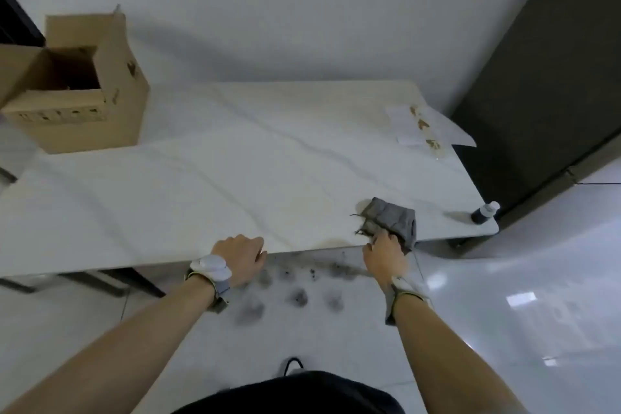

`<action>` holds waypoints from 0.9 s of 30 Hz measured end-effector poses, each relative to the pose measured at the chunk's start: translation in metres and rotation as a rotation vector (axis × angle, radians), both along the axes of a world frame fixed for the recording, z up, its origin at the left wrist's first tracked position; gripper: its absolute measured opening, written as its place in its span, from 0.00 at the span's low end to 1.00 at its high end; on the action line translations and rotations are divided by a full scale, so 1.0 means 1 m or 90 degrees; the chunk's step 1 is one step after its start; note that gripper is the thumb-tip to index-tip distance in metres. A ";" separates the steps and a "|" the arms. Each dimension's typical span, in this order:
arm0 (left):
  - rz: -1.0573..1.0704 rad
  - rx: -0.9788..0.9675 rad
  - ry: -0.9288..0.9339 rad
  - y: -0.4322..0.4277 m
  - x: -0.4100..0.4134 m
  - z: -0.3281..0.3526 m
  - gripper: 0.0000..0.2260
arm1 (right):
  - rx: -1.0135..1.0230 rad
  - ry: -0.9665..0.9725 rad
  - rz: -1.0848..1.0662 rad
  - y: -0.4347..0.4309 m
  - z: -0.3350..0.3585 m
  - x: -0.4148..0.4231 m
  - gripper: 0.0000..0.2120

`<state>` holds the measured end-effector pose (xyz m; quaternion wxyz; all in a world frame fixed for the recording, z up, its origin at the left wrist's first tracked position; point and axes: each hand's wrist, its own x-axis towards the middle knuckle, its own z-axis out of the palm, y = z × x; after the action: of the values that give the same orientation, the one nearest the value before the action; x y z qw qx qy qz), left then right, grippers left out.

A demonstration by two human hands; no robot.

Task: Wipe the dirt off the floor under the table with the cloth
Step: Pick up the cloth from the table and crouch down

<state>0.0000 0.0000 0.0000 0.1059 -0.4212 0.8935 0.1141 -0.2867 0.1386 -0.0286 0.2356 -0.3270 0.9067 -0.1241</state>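
A folded grey cloth [391, 220] lies on the white marble table [208, 178] near its front edge, towards the right. My right hand [384, 254] is at that edge with its fingers closed on the cloth's near corner. My left hand [240, 257] rests on the table's front edge further left, fingers curled over it, holding nothing loose. Dark dirt smudges [299, 289] are spread over the glossy white floor just below the front edge, between my two hands, and some run back under the table.
An open cardboard box [80, 91] stands at the table's back left. Stained papers [420, 126] lie at the back right, and a small dark bottle [484, 212] stands at the front right corner. A dark wall panel [544, 77] rises to the right.
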 end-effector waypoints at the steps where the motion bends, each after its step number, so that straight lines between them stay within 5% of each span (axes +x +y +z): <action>1: -0.008 0.012 -0.011 0.003 0.000 -0.006 0.13 | 0.003 0.012 -0.020 0.002 -0.002 -0.004 0.16; 7: 0.013 0.065 0.014 0.019 0.003 -0.033 0.13 | 0.010 0.108 -0.047 -0.003 -0.020 -0.033 0.29; 15: 0.074 0.090 0.031 0.029 0.001 -0.032 0.13 | 0.022 0.106 -0.036 -0.023 -0.022 -0.060 0.18; 22: 0.127 0.120 0.045 0.029 0.006 -0.038 0.11 | -0.110 0.035 -0.053 -0.028 -0.026 -0.082 0.07; 27: 0.133 0.125 0.083 0.021 -0.003 -0.035 0.12 | -0.230 0.140 -0.033 -0.039 -0.012 -0.083 0.11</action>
<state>-0.0026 0.0207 -0.0348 0.0756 -0.4910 0.8345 0.2385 -0.3695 0.1000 -0.0410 0.0693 -0.3520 0.8983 -0.2538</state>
